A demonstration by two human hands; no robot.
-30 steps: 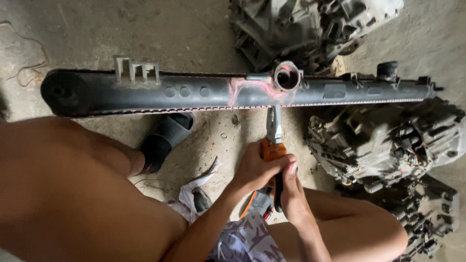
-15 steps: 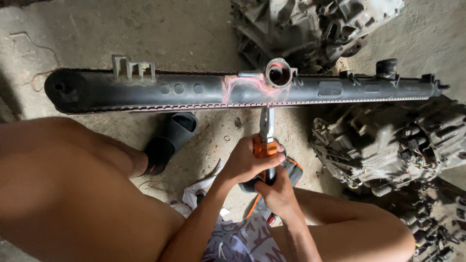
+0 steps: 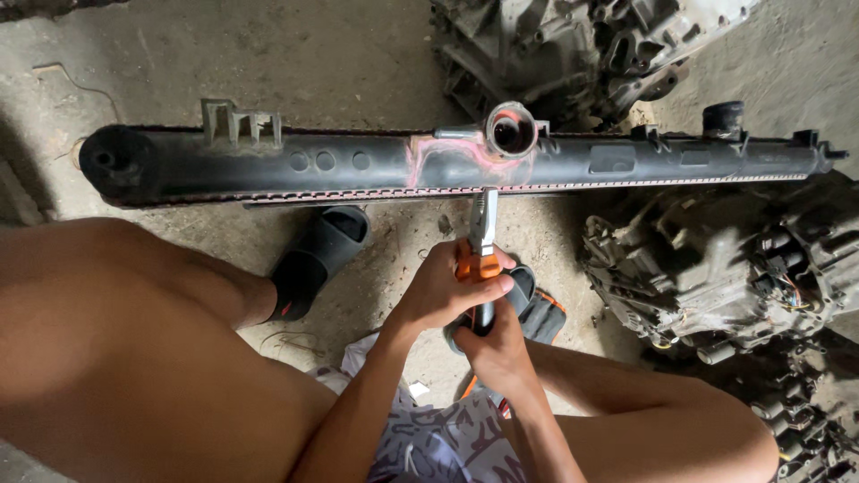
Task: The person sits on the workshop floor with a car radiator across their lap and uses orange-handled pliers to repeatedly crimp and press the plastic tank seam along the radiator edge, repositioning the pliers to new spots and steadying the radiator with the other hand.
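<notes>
Shifted since the earlier frame: both hands sit slightly higher on the tool, nose unchanged at the seam.

Item — orange-handled steel pliers (image 3: 482, 234), upright, nose touching the crimped lower edge of the long black plastic radiator tank (image 3: 358, 165), which lies across the concrete floor (image 3: 313, 54) below the round filler neck (image 3: 511, 131).

Left hand (image 3: 445, 291) — curled tight around the handles. Right hand (image 3: 497, 351) — clenched on the handle ends below.

Handling note: squeeze evenly, lever gently, keep the nose square — likely to slip otherwise.
</notes>
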